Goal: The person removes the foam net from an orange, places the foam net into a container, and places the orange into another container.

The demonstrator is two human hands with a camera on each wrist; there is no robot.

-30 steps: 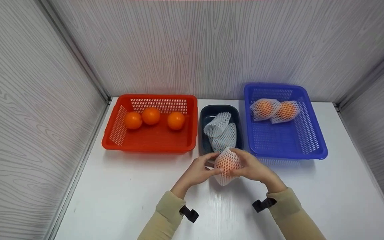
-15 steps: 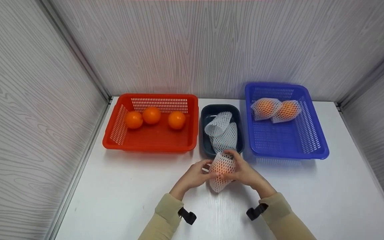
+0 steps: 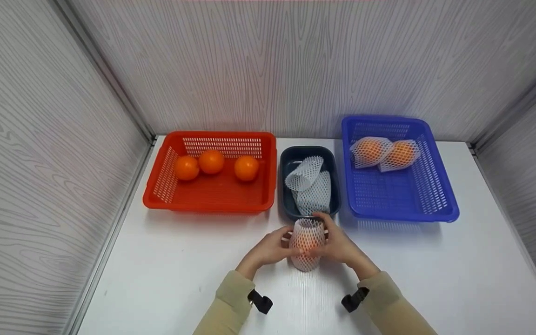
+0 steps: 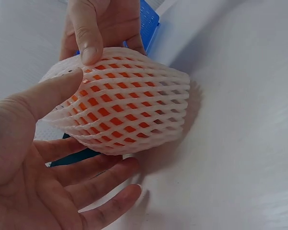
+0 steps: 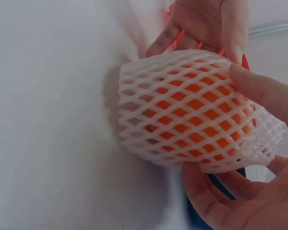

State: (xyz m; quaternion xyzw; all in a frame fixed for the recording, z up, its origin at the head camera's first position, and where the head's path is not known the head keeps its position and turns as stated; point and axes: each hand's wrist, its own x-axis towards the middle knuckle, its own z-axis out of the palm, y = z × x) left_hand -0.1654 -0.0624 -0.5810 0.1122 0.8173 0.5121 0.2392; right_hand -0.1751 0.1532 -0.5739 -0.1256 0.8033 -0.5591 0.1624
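Note:
An orange in a white foam net sleeve [image 3: 306, 238] is held between both hands just above the white table, in front of the dark teal bin. My left hand [image 3: 268, 249] grips it from the left, thumb on top and fingers round the underside. From the right, my right hand [image 3: 341, 244] grips it the same way. Orange skin shows through the mesh [image 4: 120, 105] in the left wrist view. The sleeve reaches past the fruit at both ends, and its far end gapes in the head view.
Several items stand behind the hands: a red basket [image 3: 212, 202] with three bare oranges [image 3: 211, 161], the teal bin [image 3: 286, 204] with loose foam net sleeves [image 3: 313, 193], and a blue basket [image 3: 389, 200] with two net-wrapped oranges [image 3: 400, 155]. Panels [image 3: 268, 70] wall the back and sides.
Both hands have drawn the sleeved orange slightly left and toward the person. The sleeve has turned from a slant to nearly upright, and its far end has widened. Baskets and bin stay put.

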